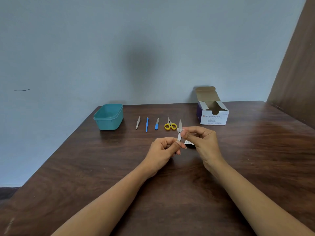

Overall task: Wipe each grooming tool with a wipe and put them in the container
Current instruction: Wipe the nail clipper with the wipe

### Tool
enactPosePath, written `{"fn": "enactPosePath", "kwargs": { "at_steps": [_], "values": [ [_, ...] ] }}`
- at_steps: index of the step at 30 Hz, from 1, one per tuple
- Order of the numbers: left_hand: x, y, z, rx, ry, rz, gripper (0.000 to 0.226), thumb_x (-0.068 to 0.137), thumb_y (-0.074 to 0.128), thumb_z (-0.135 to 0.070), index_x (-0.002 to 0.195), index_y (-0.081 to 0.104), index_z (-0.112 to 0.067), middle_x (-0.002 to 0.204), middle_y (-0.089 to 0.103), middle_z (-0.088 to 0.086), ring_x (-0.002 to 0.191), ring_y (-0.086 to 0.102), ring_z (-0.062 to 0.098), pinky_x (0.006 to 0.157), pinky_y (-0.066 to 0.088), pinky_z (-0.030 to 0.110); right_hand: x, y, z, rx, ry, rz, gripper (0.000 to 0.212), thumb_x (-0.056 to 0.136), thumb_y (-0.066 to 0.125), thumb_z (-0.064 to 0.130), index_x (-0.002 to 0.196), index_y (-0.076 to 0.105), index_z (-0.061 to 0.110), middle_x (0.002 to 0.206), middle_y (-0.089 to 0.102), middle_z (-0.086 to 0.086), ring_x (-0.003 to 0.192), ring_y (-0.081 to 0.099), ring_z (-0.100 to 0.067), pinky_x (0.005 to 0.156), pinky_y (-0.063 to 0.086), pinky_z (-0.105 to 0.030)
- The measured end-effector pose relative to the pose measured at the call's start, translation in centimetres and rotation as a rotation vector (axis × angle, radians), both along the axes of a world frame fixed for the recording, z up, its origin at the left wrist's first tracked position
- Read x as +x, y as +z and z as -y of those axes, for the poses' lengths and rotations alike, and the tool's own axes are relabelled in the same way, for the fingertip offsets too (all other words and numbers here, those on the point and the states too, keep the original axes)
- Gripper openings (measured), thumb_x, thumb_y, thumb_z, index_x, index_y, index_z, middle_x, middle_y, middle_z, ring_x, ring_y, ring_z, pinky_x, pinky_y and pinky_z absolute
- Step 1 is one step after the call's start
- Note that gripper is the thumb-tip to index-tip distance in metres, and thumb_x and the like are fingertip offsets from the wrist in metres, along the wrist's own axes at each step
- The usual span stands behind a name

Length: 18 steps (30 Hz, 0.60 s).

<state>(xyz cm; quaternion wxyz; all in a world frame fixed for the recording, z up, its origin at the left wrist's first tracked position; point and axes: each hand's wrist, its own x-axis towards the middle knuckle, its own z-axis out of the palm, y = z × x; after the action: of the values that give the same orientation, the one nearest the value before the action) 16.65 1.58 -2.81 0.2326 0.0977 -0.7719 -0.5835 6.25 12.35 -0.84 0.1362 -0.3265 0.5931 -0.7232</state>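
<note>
left hand (163, 149) and right hand (202, 139) pinch the nail clipper (180, 124), far from table (81, 171) edges.

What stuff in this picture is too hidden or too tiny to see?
Head view: lower end of the nail clipper, wrapped in the fingers of the left hand.
Head view: any wipe on the clipper, too small and covered where the right hand pinches.
Head view: the white packet, partly behind the right hand.
Head view: inside of the swab box, hidden by its walls; its small print is too tiny.
</note>
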Motion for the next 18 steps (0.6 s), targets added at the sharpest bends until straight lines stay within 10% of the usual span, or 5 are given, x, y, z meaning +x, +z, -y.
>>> {"fn": "enactPosePath", "kwargs": {
  "at_steps": [18],
  "values": [
    [0.13, 0.18, -0.32, -0.035, 0.013, 0.005, 0.023, 0.098, 0.051, -0.016, 0.089, 0.073, -0.013, 0.062, 0.059, -0.005, 0.06, 0.047, 0.007, 0.06, 0.041, 0.016, 0.17, 0.24, -0.08, 0.118, 0.078, 0.254, 0.015, 0.075, 0.074, 0.02, 0.088, 0.075, 0.013, 0.074, 0.07, 0.006, 0.061, 0.059, -0.002, 0.054, 0.04, -0.011]
  ]
}}
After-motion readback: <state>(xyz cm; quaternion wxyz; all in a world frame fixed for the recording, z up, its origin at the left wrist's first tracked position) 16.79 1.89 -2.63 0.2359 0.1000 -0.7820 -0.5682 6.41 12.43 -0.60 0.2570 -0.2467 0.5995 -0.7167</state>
